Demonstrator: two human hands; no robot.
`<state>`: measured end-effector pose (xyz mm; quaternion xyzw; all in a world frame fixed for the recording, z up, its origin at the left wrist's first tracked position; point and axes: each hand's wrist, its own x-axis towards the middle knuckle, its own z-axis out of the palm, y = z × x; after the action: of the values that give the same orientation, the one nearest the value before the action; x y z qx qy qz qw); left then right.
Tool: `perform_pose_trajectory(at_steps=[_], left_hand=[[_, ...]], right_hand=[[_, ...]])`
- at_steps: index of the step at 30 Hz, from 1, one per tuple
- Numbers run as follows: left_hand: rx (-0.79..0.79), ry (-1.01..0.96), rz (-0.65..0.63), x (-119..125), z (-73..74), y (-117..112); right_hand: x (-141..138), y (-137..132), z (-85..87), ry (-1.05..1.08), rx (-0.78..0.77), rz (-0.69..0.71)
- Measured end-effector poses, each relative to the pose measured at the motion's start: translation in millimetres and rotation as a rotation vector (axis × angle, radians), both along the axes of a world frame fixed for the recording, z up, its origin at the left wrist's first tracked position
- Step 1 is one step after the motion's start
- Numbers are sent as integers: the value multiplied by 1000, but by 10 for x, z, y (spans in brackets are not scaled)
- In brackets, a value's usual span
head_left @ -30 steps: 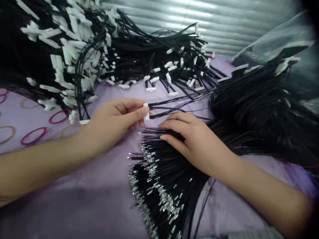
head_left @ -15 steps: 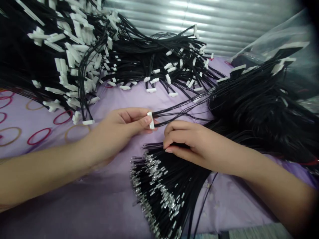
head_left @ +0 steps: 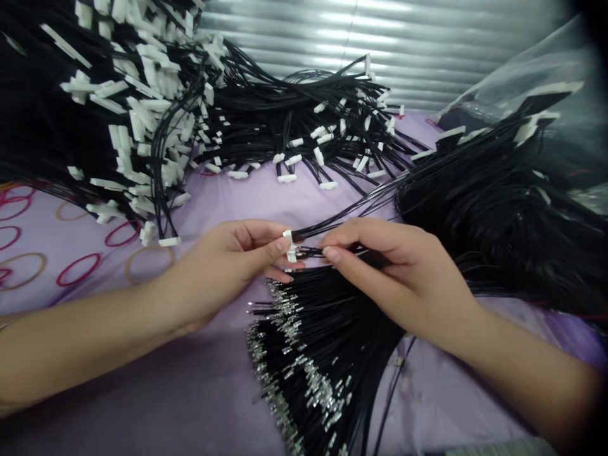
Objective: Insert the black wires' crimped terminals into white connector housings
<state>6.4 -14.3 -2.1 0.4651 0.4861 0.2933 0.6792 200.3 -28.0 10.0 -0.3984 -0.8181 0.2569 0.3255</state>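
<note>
My left hand (head_left: 223, 269) pinches a small white plastic connector (head_left: 289, 246) between thumb and fingers, with several black wires trailing from it to the right. My right hand (head_left: 396, 272) is shut on a thin black wire (head_left: 308, 251) right beside the connector, and its fingertips nearly touch it. The wire's tip is too small to make out. Just below both hands lies a fanned bundle of black wires with silver crimped terminals (head_left: 304, 361).
A heap of black wires with white connectors (head_left: 142, 107) fills the upper left, and a dense black wire bundle (head_left: 494, 209) lies at right. Underneath is a purple ring-patterned cloth (head_left: 266, 202). A corrugated metal wall (head_left: 380, 38) and a clear plastic bag (head_left: 536, 76) stand behind.
My right hand has lifted from the terminal bundle and moved left to the connector, now pinching a wire. My left hand and the connector have shifted slightly down.
</note>
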Motion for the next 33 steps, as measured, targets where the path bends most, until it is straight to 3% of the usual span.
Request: perform_pose_trajectory(at_steps=[8, 18, 33], left_hand=[[11, -17, -15, -8, 2, 18], [30, -46, -80, -38, 1, 9], [57, 39, -115, -45, -15, 25]], right_hand=[[3, -12, 5, -26, 220, -54], [9, 53, -27, -50, 5, -104], [48, 71, -10, -60, -134, -81]])
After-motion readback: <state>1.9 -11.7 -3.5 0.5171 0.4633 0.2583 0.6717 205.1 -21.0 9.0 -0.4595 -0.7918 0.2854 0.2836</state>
